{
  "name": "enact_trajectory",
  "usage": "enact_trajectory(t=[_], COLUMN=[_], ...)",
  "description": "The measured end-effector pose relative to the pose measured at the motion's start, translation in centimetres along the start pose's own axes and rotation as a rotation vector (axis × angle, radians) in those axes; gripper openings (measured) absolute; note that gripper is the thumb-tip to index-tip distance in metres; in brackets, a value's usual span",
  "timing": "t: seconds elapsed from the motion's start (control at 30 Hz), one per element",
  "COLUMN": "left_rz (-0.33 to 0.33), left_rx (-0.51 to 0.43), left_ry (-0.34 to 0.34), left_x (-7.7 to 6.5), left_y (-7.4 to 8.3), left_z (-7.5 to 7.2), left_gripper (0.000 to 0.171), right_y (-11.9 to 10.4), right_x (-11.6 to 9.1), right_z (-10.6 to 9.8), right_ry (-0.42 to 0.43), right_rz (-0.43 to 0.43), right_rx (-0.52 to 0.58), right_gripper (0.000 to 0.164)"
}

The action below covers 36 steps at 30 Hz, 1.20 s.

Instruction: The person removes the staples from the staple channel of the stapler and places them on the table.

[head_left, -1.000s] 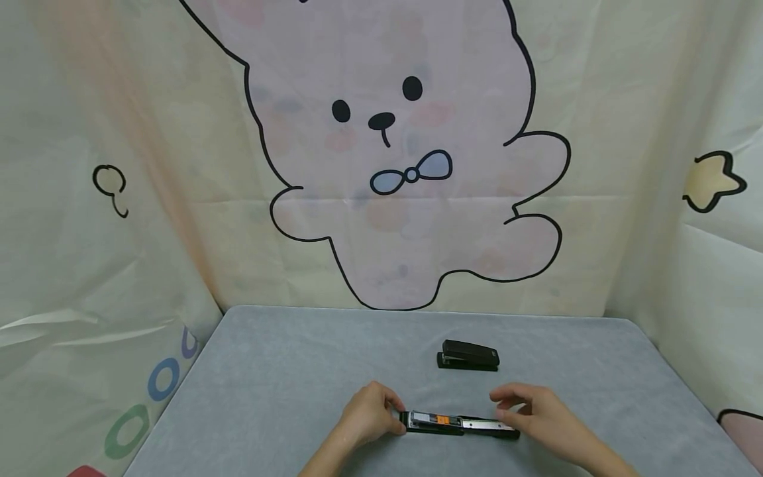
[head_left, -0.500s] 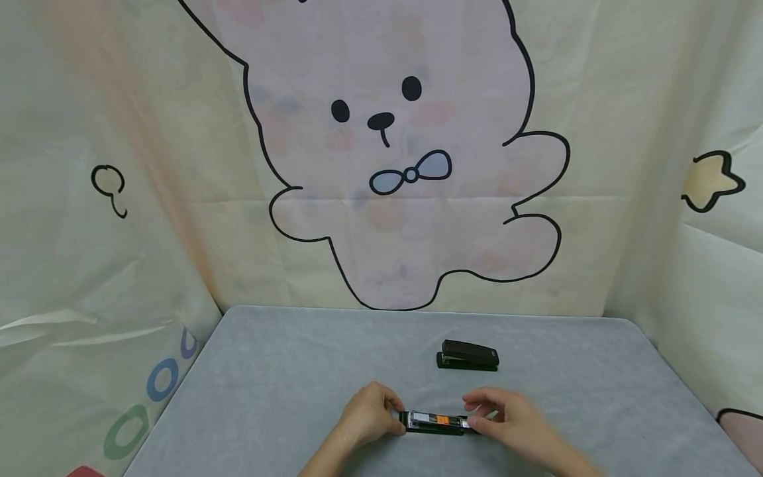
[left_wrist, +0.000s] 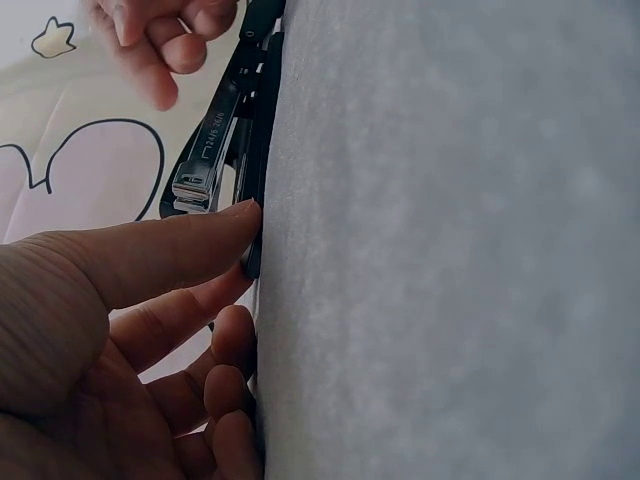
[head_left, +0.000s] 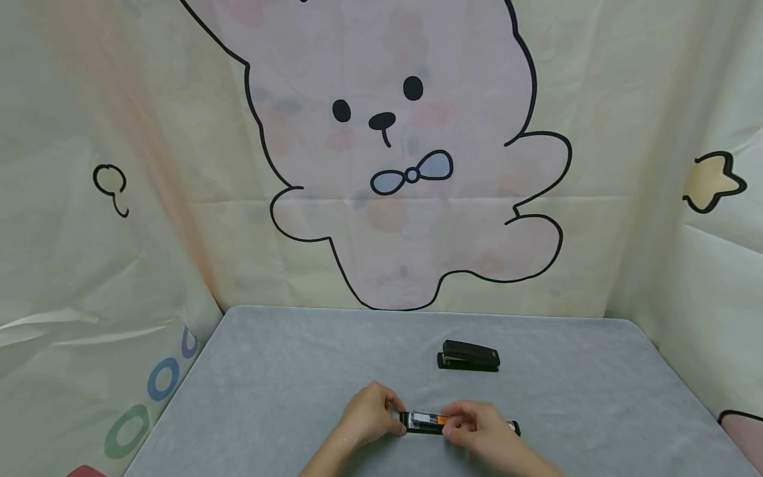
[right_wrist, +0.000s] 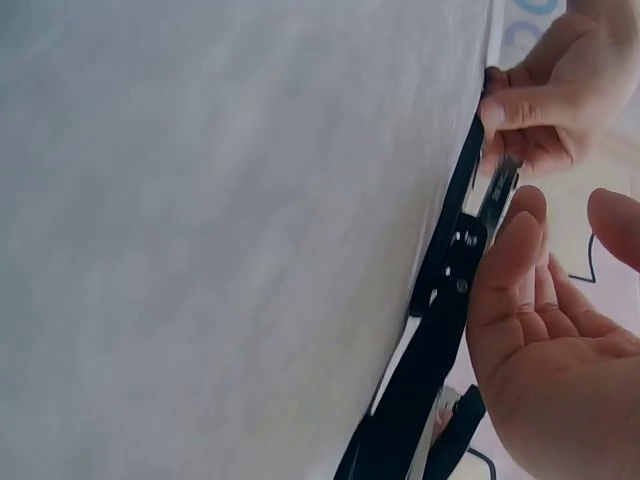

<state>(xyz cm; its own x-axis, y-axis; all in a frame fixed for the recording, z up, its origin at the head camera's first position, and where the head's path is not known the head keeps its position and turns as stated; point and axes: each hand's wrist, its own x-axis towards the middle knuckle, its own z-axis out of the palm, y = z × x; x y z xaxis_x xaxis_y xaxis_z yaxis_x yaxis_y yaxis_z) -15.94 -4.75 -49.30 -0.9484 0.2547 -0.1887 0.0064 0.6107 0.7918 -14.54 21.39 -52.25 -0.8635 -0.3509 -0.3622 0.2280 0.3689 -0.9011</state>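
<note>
A black stapler (head_left: 422, 427) lies opened out flat on the table, its metal magazine exposed with an orange part (head_left: 441, 419) showing. My left hand (head_left: 369, 416) pinches the stapler's left end between thumb and fingers; in the left wrist view the thumb (left_wrist: 190, 250) presses near the end of the base. Over the stapler's middle, my right hand (head_left: 485, 434) hovers with loosely bent fingers and hides much of its right half. In the right wrist view the right hand's thumb and forefinger stand apart beside the hinge (right_wrist: 462, 250), with nothing seen between them.
Behind the hands, a second black stapler (head_left: 469, 356) stands upright on the blue-grey table (head_left: 298, 358). A cloth backdrop (head_left: 393, 252) printed with a cartoon animal hangs at the table's far edge, with more cloth at both sides.
My right hand has moved left along the stapler, from its right end to over its middle. The left hand and both staplers have kept their places.
</note>
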Motion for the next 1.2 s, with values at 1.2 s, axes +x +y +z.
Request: enact_trajectory(t=[1.2], left_rz=[0.011], left_rx=[0.01], left_ry=[0.0], left_x=[-0.1], left_y=[0.0], left_z=[-0.1], left_gripper=[0.027], right_y=[-5.1], right_x=[-1.2], right_z=[3.6], right_ry=[0.06], right_rz=[0.18], right_rx=[0.11], right_gripper=[0.024])
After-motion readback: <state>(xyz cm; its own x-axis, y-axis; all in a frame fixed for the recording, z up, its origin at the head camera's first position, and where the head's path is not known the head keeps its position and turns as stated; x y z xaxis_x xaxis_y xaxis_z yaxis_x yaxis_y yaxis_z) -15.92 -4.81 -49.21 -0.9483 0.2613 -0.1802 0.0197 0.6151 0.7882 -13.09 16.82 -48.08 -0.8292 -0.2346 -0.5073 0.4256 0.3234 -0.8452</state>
